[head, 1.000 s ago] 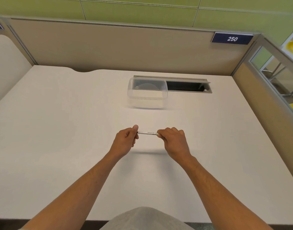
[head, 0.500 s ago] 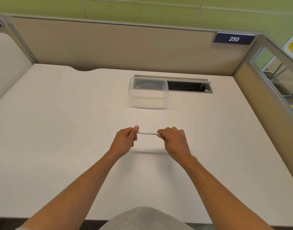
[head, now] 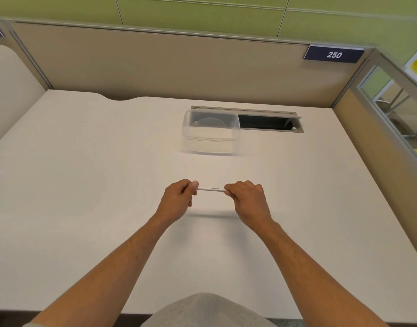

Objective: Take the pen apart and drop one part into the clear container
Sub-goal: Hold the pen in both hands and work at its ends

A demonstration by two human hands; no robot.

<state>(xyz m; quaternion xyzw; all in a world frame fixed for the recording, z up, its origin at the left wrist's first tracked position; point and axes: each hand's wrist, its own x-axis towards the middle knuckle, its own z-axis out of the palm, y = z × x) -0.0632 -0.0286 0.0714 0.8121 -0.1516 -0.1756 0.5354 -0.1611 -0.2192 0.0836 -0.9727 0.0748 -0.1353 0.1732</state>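
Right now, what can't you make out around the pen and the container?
Head view only:
- Pen ends: hidden inside the left hand and right hand, so any seam or cap can't be seen.
- Print on the pen: too small to read.
- Container: clear walls blur whether anything lies inside.
- Slot behind it: interior dark.

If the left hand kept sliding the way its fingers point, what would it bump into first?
The left hand points right along the pen, so it would probably meet the right hand gripping the other end first.
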